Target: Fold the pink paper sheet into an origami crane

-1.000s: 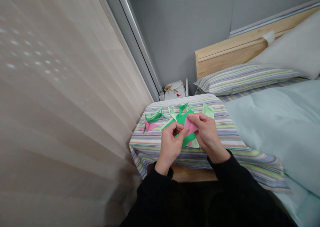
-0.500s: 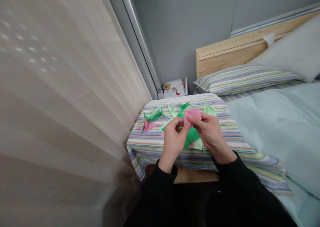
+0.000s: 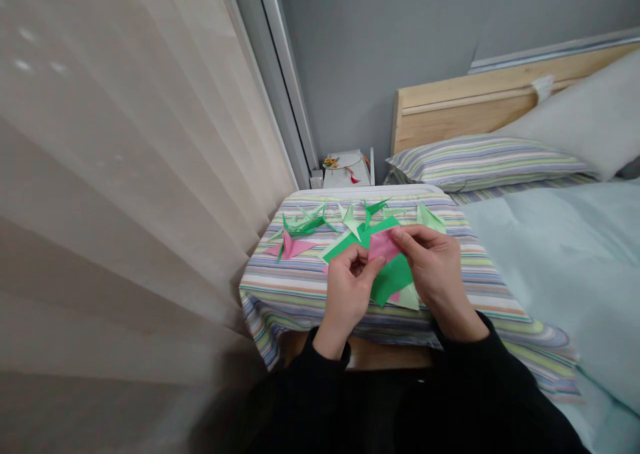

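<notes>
A small folded piece of pink paper (image 3: 381, 244) is held between both hands above the table. My left hand (image 3: 349, 287) pinches its lower left part with thumb and fingers. The thumb and fingers of my right hand (image 3: 434, 267) grip its upper right corner. Beneath the hands lie green paper sheets (image 3: 393, 279) with pale green and pink paper under them. To the left, green folded paper cranes (image 3: 306, 223) rest beside a pink folded crane (image 3: 290, 246). Other folded pieces, one pale green (image 3: 351, 221) and one dark green (image 3: 373, 211), stand behind the pink paper.
A striped cloth (image 3: 295, 284) covers the table. Behind it is a white surface with scissors (image 3: 331, 163). A curtain (image 3: 175, 174) hangs at the left. On the right is a bed with a striped pillow (image 3: 495, 161) and a pale blue quilt (image 3: 565, 241).
My hands have moved slightly apart, the right one shifting right. The pink paper has turned and now shows less of its upper part. The view has shifted a little.
</notes>
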